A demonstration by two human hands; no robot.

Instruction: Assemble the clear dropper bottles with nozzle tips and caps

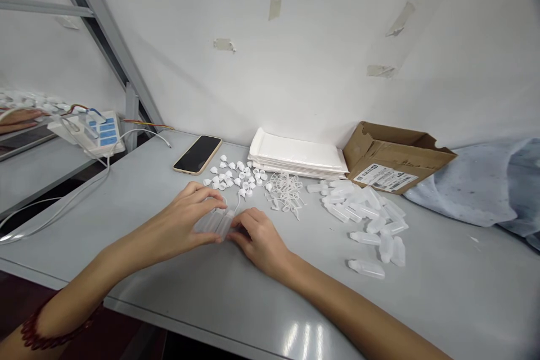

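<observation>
Step in hand: judged to be lining up a small row of translucent squeeze bottles [224,225], side by side, low over or on the desk [219,298], near the front edge. Held in left hand [189,216], thumb at the near end, fingers at the far end, closed around the row. Worked with right hand [262,243] at the row's right side, fingers curled, tips touching or nearly so; could not tell a firm pinch from mere contact.

Next move: seemed to call for a light, steady hold by left hand, enough to keep the row even without denting thin plastic, plus fine fingertip work by right hand at the outermost bottle.

Containers:
– Loose bottles [365,238]: lay heaped at right, a few strayed toward the front, well apart from both hands; looked empty, with no white caps evident on the necks.
– Cardboard box [379,153]: stood open-topped and askew behind the loose bottles, printed label on the near face; could not tell contents, inside hidden.
– White padded mailers [299,152]: lay flat in a stack, just beside the box; could not tell anything inside.

Alongside:
– White conical caps [245,184]: lay scattered just beyond the hands, near a dark-screened phone [198,153].
– Thin white loops [287,194]: lay tangled between caps and loose bottles.
</observation>
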